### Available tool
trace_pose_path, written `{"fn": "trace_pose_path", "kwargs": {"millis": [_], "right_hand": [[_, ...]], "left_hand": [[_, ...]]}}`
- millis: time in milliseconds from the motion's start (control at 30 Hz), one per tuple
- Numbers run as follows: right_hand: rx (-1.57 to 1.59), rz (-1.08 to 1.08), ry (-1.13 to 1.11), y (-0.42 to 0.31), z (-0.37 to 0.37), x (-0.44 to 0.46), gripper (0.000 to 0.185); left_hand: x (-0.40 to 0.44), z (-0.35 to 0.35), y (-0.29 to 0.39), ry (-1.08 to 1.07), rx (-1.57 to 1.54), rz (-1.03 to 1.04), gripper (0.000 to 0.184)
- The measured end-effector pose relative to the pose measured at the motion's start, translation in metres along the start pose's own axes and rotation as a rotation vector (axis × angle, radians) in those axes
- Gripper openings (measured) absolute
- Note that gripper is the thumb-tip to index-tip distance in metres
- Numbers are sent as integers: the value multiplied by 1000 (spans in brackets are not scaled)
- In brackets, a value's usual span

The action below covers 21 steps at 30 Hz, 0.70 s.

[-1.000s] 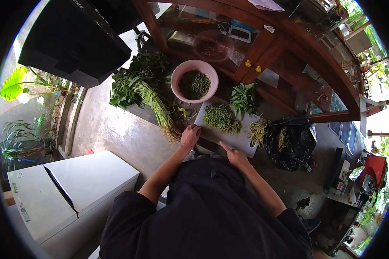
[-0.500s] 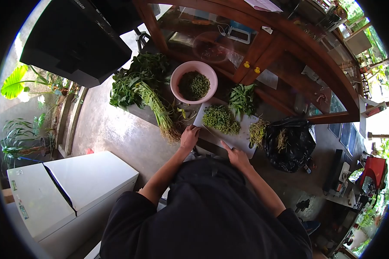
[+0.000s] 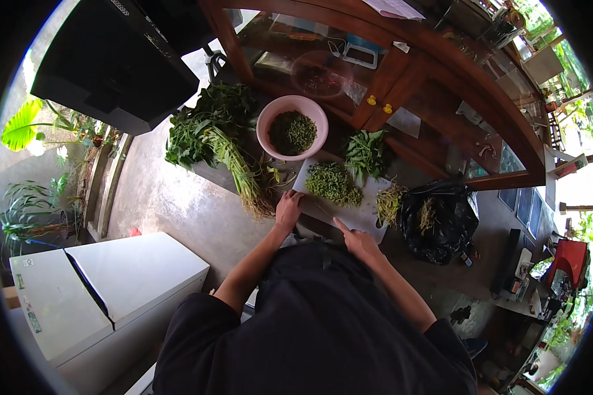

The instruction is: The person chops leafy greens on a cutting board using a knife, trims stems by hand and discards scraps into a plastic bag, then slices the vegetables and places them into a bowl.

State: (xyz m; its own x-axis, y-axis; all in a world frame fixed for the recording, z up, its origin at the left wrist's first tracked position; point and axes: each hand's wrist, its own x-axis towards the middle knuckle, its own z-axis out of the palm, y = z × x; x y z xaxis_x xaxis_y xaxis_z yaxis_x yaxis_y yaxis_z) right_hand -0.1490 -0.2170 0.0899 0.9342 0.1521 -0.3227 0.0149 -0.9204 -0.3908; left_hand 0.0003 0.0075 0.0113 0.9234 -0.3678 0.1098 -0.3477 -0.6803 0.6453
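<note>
My left hand (image 3: 288,210) is closed at the left corner of a white cutting board (image 3: 357,214), its fingertips on the board's edge. In my right hand (image 3: 362,245) is a knife (image 3: 325,211), index finger stretched forward along it; the thin blade points up-left across the near part of the board, and the handle is hidden in the palm. Just beyond the blade lies a pile of chopped greens (image 3: 333,184). A leafy bunch (image 3: 367,151) rests at the board's far edge, and pale root ends (image 3: 389,205) lie at its right end.
A pink bowl (image 3: 265,143) behind the board contains chopped greens. To the left lies a large bunch of long-stemmed greens (image 3: 229,155). A black plastic bag (image 3: 449,230) with root scraps sits at right. Behind stands a wooden glass-door cabinet (image 3: 402,72); a white refrigerator (image 3: 138,263) is at left.
The whole view has shifted very slightly. Both hands stay almost where they were, the left at the board's corner and the right on the knife; the chopped pile looks the same.
</note>
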Motion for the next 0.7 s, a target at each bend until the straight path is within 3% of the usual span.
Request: {"fn": "trace_pose_path", "kwargs": {"millis": [233,433,700], "right_hand": [[33,-53,35,3,-4,0,77],[32,21,-79,4,4,16,76],[112,-48,-11,16,12,23,73]], "left_hand": [[-1,4,-4,-9,-27,-17,18],[-5,2,-6,-14,-21,33,22],[-5,4,-5,-16,-8,-23,22]]}}
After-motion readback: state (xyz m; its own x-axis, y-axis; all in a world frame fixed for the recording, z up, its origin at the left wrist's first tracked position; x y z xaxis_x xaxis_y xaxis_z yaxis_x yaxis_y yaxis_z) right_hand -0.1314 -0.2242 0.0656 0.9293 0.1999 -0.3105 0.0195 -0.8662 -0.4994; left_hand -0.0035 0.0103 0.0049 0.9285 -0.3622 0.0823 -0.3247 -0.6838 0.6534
